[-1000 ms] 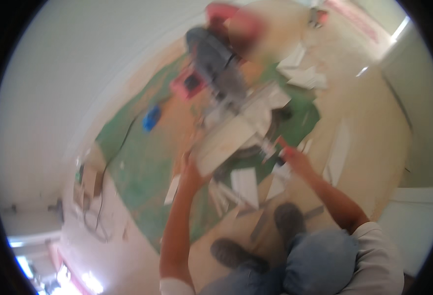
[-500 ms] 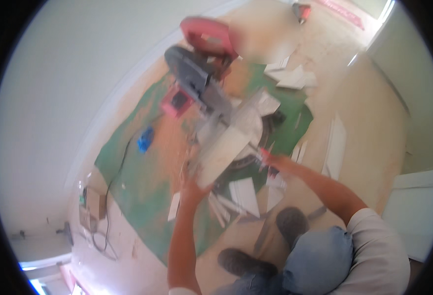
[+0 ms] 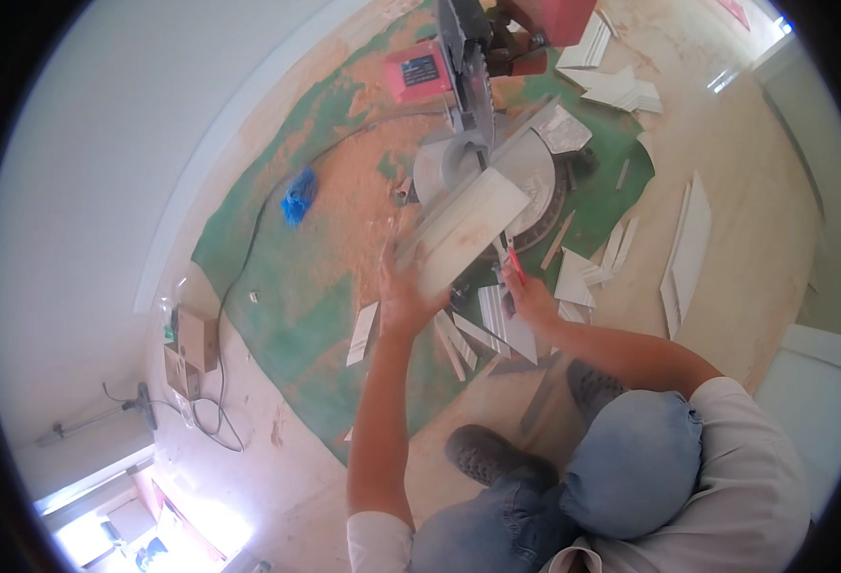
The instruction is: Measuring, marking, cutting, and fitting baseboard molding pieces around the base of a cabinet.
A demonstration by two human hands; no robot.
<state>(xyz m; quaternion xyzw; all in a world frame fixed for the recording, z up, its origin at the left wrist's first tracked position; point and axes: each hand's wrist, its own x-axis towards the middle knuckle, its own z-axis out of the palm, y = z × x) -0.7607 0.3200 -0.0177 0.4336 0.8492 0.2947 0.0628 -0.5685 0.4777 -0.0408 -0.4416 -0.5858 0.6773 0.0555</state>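
My left hand grips the near left end of a short white board, with the thumb on its right side and the fingers at its left edge. The board lies slanted on the table of a miter saw, against the fence. Above it stands the raised toothed blade. Just right of the board, my right hand is closed around a slim red stick-like tool, whose exact kind I cannot make out. A dark part shows below that hand.
White trim offcuts lie near the saw, with more pieces at the far right. A long white strip rests on the right. Sawdust covers part of the green sheet. A blue crumpled item, a cable and boxes are on the left.
The view has shifted, so the saw's blade and body appear higher and farther right. Both hands stay near the board, the left still gripping it. The picture is sharper now.
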